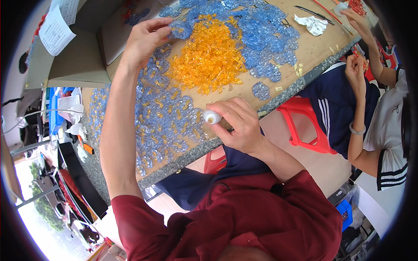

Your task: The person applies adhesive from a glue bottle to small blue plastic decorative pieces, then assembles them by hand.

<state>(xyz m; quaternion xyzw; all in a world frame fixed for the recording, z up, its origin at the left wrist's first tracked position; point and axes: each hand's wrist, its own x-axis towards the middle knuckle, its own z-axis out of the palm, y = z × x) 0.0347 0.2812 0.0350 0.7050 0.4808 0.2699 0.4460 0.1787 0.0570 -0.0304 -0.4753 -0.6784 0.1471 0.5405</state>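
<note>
My left hand (148, 38) is stretched to the far side of the table, its thumb and fingers pinching a clear blue plastic disc (180, 30). Close to the near edge, my right hand (241, 125) is wrapped round a small white squeeze bottle (212, 116), its tip facing up toward me. Between the hands lies a heap of clear orange plastic pieces (209, 56). Spread over the left part of the table are many blue discs (156, 126), lots of them bearing a small orange piece. A single blue disc (261, 90) lies right of the orange heap.
More blue discs (265, 39) cover the far right. Beyond them are a crumpled white tissue (311, 25) and a black pen (314, 15). A cardboard box (78, 65) stands at left. To the right, a co-worker sits by a red stool (300, 126), hands (358, 69) over the table's end.
</note>
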